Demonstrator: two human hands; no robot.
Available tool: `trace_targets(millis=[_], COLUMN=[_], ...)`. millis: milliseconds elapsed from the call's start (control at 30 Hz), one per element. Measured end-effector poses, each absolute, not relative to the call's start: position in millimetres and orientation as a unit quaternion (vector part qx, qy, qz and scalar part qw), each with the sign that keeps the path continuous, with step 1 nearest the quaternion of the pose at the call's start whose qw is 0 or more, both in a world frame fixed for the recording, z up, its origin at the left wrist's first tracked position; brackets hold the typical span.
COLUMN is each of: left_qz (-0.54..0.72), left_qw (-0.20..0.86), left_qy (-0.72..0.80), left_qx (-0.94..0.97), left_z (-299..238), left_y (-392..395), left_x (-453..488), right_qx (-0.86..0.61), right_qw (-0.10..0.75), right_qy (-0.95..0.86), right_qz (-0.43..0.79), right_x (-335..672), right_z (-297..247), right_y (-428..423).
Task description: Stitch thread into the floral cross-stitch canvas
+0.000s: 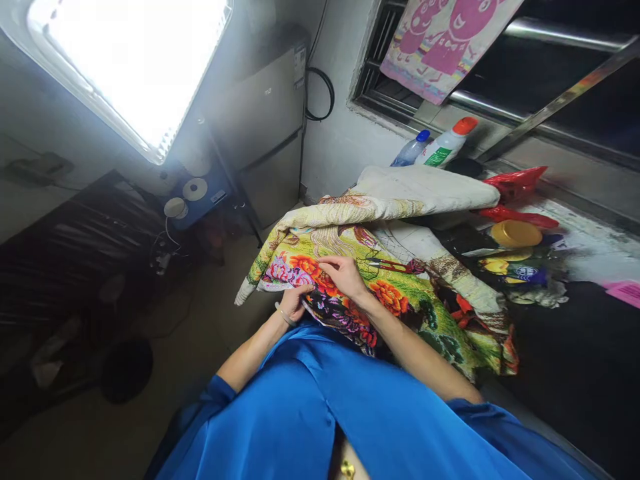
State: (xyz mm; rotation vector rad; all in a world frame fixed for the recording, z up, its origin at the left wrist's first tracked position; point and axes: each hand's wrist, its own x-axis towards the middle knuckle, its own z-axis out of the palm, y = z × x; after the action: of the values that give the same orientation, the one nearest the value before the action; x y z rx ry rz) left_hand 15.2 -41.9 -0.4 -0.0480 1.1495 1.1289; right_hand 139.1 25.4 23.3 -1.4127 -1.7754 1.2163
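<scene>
A large embroidered cloth (pixel 400 293) with bright flowers lies across my lap and the surface to the right. My left hand (pixel 294 301) grips the cloth's near edge from below, fingers curled round it. My right hand (pixel 344 275) rests on top of the flowers, fingers pinched together on something too small to make out, perhaps a needle. Small red-handled scissors (pixel 393 267) lie on the cloth just right of my right hand. I wear a blue garment (pixel 320 407).
Two plastic bottles (pixel 440 148) stand by the window at the back. A yellow lid (pixel 515 233), red plastic bits (pixel 515 183) and thread clutter lie at the right. A bright lamp (pixel 130 60) shines at top left; a cabinet (pixel 265 127) stands behind.
</scene>
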Motion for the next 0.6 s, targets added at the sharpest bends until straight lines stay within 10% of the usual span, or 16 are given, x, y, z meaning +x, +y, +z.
trace_targets(millis=[300, 600], left_qz=[0.513, 0.517], left_qw=[0.692, 0.686], left_qy=[0.508, 0.512], left_qx=[-0.021, -0.027], left_z=[1, 0], left_y=[-41, -42], left_x=[16, 16], right_qx=[-0.478, -0.489], right_qw=[0.044, -0.003], right_qy=[-0.803, -0.804], right_qz=[0.354, 0.339], right_x=[147, 143], right_z=[53, 55], right_y=[12, 9])
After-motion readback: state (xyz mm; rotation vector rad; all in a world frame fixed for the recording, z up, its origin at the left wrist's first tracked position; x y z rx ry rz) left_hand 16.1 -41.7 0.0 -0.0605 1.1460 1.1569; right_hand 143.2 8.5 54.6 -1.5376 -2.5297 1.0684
